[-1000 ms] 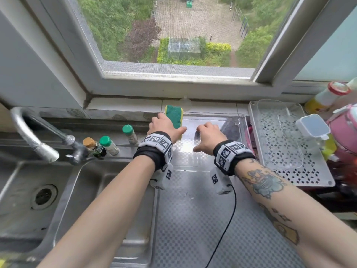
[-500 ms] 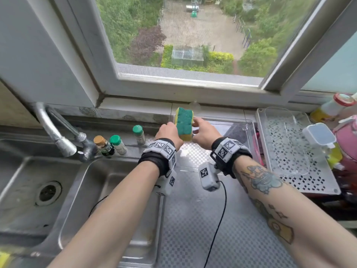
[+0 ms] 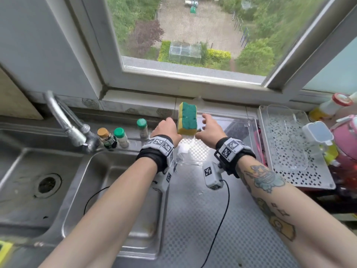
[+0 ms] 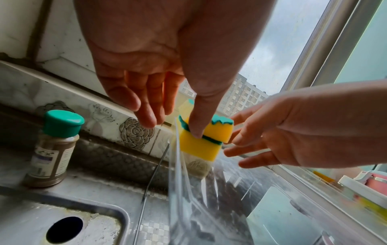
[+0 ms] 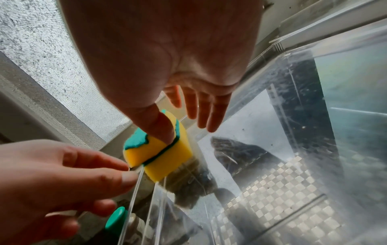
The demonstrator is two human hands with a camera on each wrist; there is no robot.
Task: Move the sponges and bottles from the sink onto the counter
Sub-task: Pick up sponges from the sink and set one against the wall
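Two yellow sponges with green scrub faces (image 3: 187, 119) stand on edge, pressed together, at the back left corner of a clear plastic box (image 3: 251, 121) on the counter. My left hand (image 3: 167, 123) is just left of them and my right hand (image 3: 207, 122) just right. In the left wrist view my left hand (image 4: 171, 126) has straight fingers and its thumb tip lies on the sponges (image 4: 201, 149). My right hand (image 5: 184, 126) in its wrist view likewise has straight fingers, its thumb touching the sponges (image 5: 167, 159). Three small bottles (image 3: 118, 137) stand on the ledge behind the basin.
A faucet (image 3: 66, 122) rises at the left above the sink basin (image 3: 75, 192). To the right of the box lies a white perforated tray (image 3: 318, 178) holding a small lidded container (image 3: 316, 134); a pink item (image 3: 345, 138) and a red-capped bottle (image 3: 332, 105) crowd the far right.
A second ago my left hand held the sponges alone while my right rested on the box. Now both hands flank the upright sponges, and my fingers have straightened.
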